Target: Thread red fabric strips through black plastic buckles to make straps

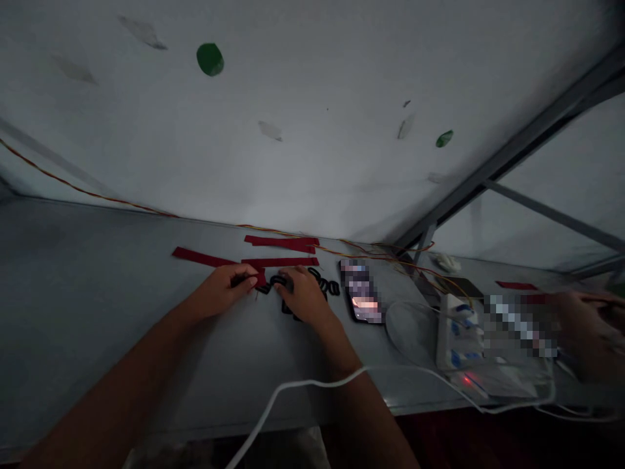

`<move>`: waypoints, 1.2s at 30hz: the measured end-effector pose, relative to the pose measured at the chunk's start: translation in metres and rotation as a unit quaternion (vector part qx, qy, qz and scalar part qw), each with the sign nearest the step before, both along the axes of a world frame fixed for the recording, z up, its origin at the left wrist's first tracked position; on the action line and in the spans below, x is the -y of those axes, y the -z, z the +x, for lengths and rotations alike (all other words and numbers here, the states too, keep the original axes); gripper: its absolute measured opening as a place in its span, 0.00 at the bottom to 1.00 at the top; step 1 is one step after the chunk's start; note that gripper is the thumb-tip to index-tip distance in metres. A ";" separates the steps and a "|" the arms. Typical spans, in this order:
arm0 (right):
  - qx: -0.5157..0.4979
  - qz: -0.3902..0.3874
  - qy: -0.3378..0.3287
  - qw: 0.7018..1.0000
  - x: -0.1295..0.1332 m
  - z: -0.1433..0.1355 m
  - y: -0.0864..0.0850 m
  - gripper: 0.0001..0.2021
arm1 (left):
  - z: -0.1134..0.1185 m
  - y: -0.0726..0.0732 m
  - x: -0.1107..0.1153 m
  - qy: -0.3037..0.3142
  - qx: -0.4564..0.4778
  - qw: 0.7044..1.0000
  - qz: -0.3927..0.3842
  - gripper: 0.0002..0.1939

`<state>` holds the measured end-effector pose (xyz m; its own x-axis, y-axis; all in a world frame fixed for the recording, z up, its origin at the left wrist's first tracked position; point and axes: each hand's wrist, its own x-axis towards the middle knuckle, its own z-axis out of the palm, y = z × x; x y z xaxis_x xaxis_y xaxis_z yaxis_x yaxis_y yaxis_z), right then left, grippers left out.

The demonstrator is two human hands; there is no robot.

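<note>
My left hand (pixel 219 291) is closed on a red webbing strap, pinching it close to its short red end (pixel 261 279). The rest of what looks like the same strap (pixel 201 256) runs out to the left on the grey table. Just to the right, my right hand (pixel 306 296) has its fingertips closed on a black slide buckle (pixel 278 280). Another dark buckle (pixel 264 289) lies under the strap end. Several more black buckles (pixel 323 283) are heaped beside and partly beneath my right hand.
More red straps (pixel 280 262) lie behind my hands, by the wall. A phone (pixel 361 293) and a white power strip (pixel 446 332) are on the right. A white cable (pixel 312 383) crosses in front. Another person's hand (pixel 590 326) is at far right.
</note>
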<state>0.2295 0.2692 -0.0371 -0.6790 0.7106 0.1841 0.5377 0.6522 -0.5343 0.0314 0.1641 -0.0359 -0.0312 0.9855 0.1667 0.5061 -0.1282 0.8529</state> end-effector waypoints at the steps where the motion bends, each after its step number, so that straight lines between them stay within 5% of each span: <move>1: 0.011 -0.001 0.001 1.000 0.000 -0.001 0.001 0.14 | 0.001 -0.001 0.000 0.001 -0.004 1.000 -0.005 0.15; 6: 0.016 -0.024 0.011 1.000 -0.003 0.000 0.001 0.08 | 0.002 -0.003 0.001 0.015 -0.002 1.000 -0.017 0.17; 10: -0.110 -0.087 0.006 0.990 -0.006 0.003 -0.007 0.04 | -0.001 0.000 0.001 0.009 -0.001 1.000 -0.002 0.16; 12: -0.206 -0.182 0.001 0.961 -0.005 0.003 -0.010 0.09 | -0.001 0.001 0.000 0.002 -0.004 1.000 0.004 0.16; 15: -0.315 -0.357 -0.033 0.879 0.002 -0.001 -0.012 0.13 | -0.001 0.000 0.000 -0.003 0.000 1.000 0.015 0.16; 19: -0.356 -0.498 -0.051 0.789 0.015 -0.010 -0.013 0.15 | 0.003 -0.004 0.001 -0.011 0.035 0.999 0.016 0.15; 29: -0.341 -0.613 -0.019 0.712 0.017 -0.010 -0.015 0.18 | 0.008 -0.010 0.001 -0.001 0.112 0.993 0.032 0.14; 36: -0.271 -0.665 -0.007 0.696 0.014 -0.004 -0.018 0.23 | 0.011 -0.012 0.003 0.027 0.176 0.984 0.012 0.11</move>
<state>0.2253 0.2549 -0.0191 -0.7744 0.4913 -0.3986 0.0207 -0.6101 -0.7921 0.0424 0.1613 -0.0237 -0.0386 0.9833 0.1778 0.1717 -0.1687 0.9706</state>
